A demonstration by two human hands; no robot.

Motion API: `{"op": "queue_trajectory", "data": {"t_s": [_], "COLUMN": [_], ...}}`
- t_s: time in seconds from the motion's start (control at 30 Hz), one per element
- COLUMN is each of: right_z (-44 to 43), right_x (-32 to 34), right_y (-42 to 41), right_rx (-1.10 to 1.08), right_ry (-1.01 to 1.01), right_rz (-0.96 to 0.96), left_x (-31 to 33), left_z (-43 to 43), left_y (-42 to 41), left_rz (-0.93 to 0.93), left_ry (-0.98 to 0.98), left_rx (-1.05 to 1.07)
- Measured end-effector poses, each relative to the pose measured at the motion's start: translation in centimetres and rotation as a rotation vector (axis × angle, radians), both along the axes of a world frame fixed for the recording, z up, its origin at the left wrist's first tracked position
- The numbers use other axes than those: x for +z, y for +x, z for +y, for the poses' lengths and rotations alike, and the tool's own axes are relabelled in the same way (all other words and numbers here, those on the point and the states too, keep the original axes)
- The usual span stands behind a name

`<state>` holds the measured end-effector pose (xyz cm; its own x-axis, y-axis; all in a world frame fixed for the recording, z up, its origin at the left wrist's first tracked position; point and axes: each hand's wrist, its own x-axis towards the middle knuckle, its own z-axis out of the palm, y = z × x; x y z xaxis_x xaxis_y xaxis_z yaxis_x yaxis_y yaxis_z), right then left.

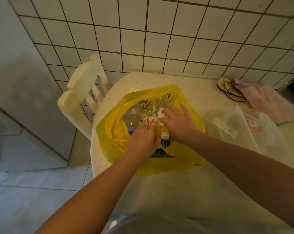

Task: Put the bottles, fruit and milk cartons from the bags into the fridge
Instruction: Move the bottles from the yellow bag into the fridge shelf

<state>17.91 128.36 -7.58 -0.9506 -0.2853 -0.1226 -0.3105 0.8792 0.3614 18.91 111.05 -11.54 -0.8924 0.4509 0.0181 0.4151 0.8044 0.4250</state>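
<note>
Left hand (142, 141) reaching into yellow plastic bag (176, 162), fingers curling down among clear bottles; fingertips hidden, so grip cannot be determined. Right hand (178, 125) lying palm-down, fingers spread wide, resting on red-and-white-labelled bottle (155, 115). White-capped bottle (164, 135) lying between both hands. Blue-capped bottle (131, 118) lying just left of left hand. Bag sitting on white table (159, 191). White plastic bag (227, 125) lying right of right hand. White chair (85, 95) standing beyond left hand.

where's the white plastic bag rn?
Head view, right of centre: the white plastic bag lies on the table, just right of the yellow bag, beside the pink cloth.
</note>
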Motion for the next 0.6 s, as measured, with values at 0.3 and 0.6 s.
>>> {"op": "queue_trajectory", "data": {"t_s": [0.3, 0.6], "right_z": [0.8, 7.8], "right_x": [-1.0, 0.7], "right_y": [-1.4, 1.2], "right_rx": [0.148, 0.276], "right_ry": [-0.127, -0.569], "right_rz": [0.189, 0.294], "left_x": [-0.8, 1.1], "left_z": [2.5, 6.5], "left_y": [0.2, 4.6], "left_rz": [-0.221, -0.314], "left_ry": [0.281, 0.587], "left_rx": [0.305, 0.297]}}
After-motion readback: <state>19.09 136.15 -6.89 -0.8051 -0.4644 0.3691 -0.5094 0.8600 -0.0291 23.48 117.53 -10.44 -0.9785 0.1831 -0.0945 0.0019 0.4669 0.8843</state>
